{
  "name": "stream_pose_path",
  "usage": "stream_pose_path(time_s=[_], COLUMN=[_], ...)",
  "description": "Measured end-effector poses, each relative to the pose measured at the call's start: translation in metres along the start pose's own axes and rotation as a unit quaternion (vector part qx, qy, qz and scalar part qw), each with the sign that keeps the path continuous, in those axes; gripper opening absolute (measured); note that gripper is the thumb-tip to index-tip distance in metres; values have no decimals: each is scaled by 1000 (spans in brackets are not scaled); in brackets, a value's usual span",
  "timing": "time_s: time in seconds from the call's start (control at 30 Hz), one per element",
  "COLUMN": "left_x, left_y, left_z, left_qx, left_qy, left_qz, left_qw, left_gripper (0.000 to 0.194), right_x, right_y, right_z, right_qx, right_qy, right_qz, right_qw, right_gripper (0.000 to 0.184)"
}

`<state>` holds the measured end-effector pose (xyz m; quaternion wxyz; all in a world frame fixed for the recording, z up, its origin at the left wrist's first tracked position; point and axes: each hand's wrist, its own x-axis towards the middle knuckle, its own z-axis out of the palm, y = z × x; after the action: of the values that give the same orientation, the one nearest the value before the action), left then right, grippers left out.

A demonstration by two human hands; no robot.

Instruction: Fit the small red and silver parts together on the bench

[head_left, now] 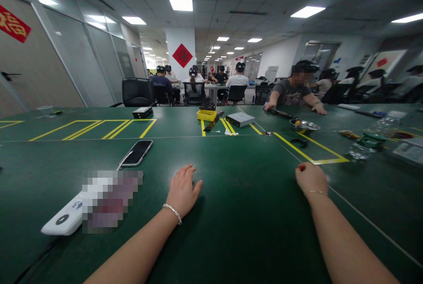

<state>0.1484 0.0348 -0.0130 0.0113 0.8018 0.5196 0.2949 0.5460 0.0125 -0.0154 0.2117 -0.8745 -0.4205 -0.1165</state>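
Note:
My left hand (183, 191) rests low over the green table (241, 222), fingers stretched forward and thumb apart, with nothing in it. To its left lie a phone (136, 152), with a white cable running to it, and a long white device (66, 215) with a round dark button. My right hand (312, 179) is closed, knuckles up, at the right of the table. A small red-orange bit (301, 167) shows at its fingers; what it belongs to is hidden. Beyond that hand lies a black curved piece (299, 143).
Farther back are a yellow box (206, 115) of black cables, a grey box (240, 119), a dark case (142, 112) and a metal bowl (309, 125). A plastic bottle (366, 143) lies at right. Across the table sits a person (294, 92), one hand on a black tool (280, 113).

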Motion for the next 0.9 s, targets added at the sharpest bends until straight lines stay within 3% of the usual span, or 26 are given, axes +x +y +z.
stream_pose_path(time_s=[0.13,0.3,0.4,0.5,0.57,0.7,0.8,0.9], left_x=[-3,-7,-8,-8,-8,-9,-9,-7], left_y=[-7,-8,-6,-2,-1,-1,-2,-3], left_z=[8,12,10,7,5,4,2,-2], left_qx=[2,-3,9,25,28,41,52,50], left_qy=[-49,-126,-156,-173,-182,-192,-217,-260], left_qz=[-2,8,21,23,23,31,46,56], left_qw=[999,992,987,984,983,980,974,963], left_gripper=[40,44,48,51,52,52,55,60], right_x=[2,2,-6,-33,-61,-123,-150,-146], right_y=[15,13,-11,-60,-98,-154,-167,-163], right_z=[10,13,8,-1,-8,-16,-17,-17], right_qx=[-20,-42,-65,-33,26,130,138,133], right_qy=[-36,-59,-16,-1,-38,-183,-275,-293], right_qz=[21,24,-17,-149,-260,-420,-486,-499], right_qw=[999,997,998,988,964,879,818,805], right_gripper=[27,39,46,43,43,47,49,46])
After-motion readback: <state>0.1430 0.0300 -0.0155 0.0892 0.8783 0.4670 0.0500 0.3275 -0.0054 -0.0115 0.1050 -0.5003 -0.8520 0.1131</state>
